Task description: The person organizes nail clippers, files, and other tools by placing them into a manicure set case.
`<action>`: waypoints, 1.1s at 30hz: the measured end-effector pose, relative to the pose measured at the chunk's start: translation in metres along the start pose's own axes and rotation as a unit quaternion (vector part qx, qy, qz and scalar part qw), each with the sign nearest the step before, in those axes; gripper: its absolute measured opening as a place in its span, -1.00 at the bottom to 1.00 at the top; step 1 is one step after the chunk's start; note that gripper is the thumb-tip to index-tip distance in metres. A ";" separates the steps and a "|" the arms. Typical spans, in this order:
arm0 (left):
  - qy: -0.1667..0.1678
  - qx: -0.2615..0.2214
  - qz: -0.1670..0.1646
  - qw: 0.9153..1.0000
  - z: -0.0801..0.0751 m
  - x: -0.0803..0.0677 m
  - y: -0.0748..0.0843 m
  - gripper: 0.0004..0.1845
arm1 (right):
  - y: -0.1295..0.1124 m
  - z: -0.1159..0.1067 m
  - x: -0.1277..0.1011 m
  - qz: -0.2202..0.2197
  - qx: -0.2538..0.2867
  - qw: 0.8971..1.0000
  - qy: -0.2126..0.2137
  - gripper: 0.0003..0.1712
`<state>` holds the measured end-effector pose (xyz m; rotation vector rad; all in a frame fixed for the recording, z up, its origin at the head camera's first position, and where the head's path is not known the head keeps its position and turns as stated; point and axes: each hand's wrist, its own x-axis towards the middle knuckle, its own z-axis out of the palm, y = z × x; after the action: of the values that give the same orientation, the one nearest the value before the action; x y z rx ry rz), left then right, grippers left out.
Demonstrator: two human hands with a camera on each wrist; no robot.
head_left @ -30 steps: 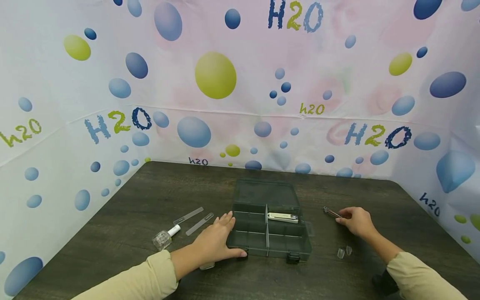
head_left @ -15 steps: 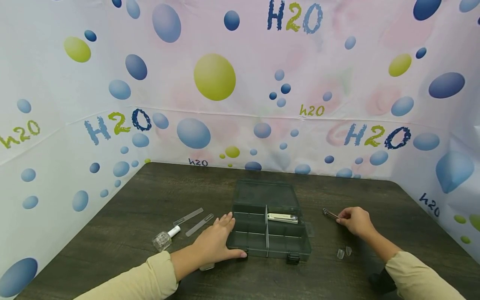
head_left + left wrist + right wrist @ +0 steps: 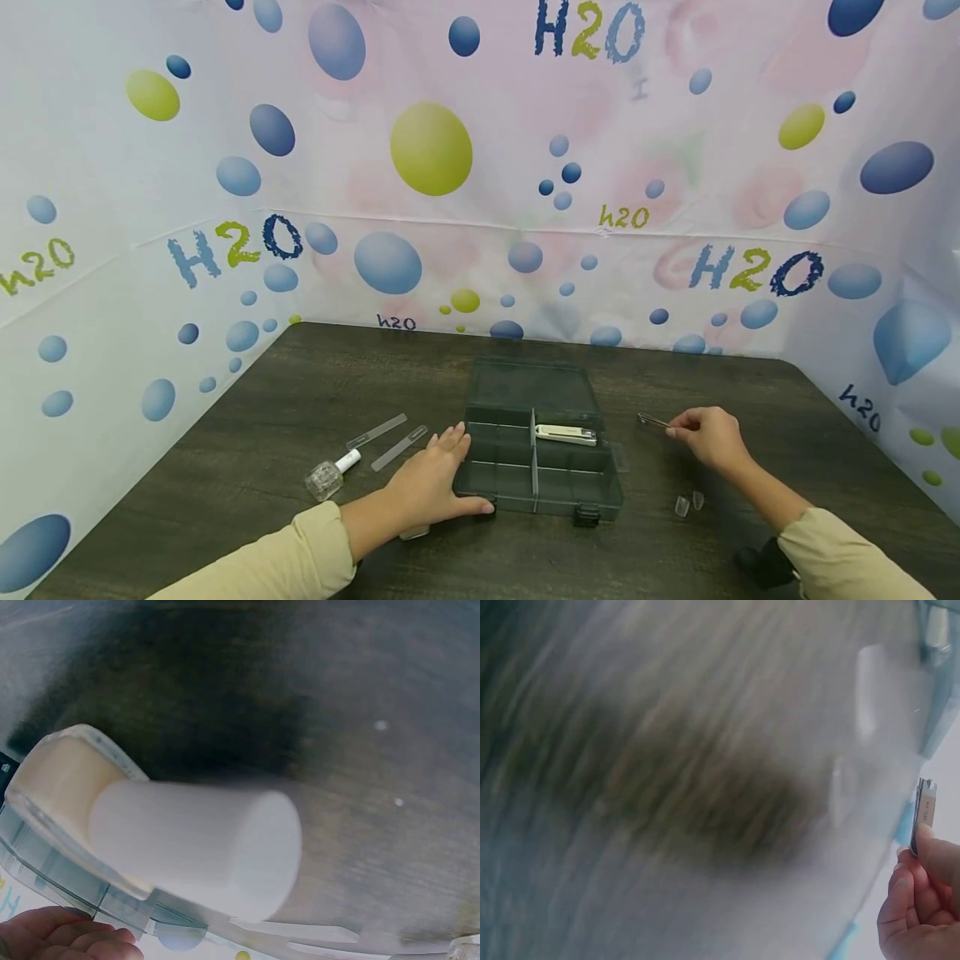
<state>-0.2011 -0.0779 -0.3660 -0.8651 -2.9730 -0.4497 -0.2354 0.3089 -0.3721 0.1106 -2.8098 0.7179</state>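
Observation:
An open, green see-through organizer box point(image 3: 501, 492) sits mid-table, its lid point(image 3: 532, 385) laid back. A white nail clipper point(image 3: 566, 434) lies in its far right compartment. My left hand point(image 3: 431, 483) rests flat against the box's left side, fingers straight, thumb along the front edge. To the right of the box, my right hand point(image 3: 705, 437) pinches thin metal tweezers point(image 3: 652, 420), their tip pointing left just above the table. In the blurred right wrist view the tweezers point(image 3: 924, 814) stick up from my fingertips point(image 3: 922, 900). The left wrist view is filled by a small white-capped bottle point(image 3: 195, 847).
A clear nail polish bottle point(image 3: 330, 475) and two clear nail files point(image 3: 377, 431) point(image 3: 400, 448) lie left of the box. Two small clear caps point(image 3: 687, 503) lie near my right forearm. A dark object point(image 3: 757, 567) sits at the table's front right. Printed walls enclose the table.
My right hand has picked the tweezers up off the table and shifted slightly left and up. The left hand and the box have not moved.

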 end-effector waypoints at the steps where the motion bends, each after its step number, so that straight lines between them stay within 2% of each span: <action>1: 0.000 0.000 0.000 1.000 0.000 0.000 0.000 -0.02 | -0.002 0.000 0.000 -0.002 0.001 1.000 0.003 -0.89; 16: 0.001 -0.002 0.001 1.000 0.002 -0.001 0.000 -0.02 | -0.047 -0.002 -0.008 -0.053 0.041 0.997 0.027 -0.89; 24: -0.002 -0.012 0.000 1.000 0.001 -0.002 -0.001 -0.03 | -0.065 0.005 -0.007 -0.074 0.073 0.995 0.002 -0.92; 33: -0.004 -0.012 0.003 1.000 0.001 -0.002 -0.002 -0.02 | -0.082 0.018 -0.004 -0.129 0.084 0.987 -0.036 -0.95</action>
<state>-0.2001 -0.0807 -0.3673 -0.8790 -2.9768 -0.4849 -0.2249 0.2289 -0.3502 0.5309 -2.7244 0.9002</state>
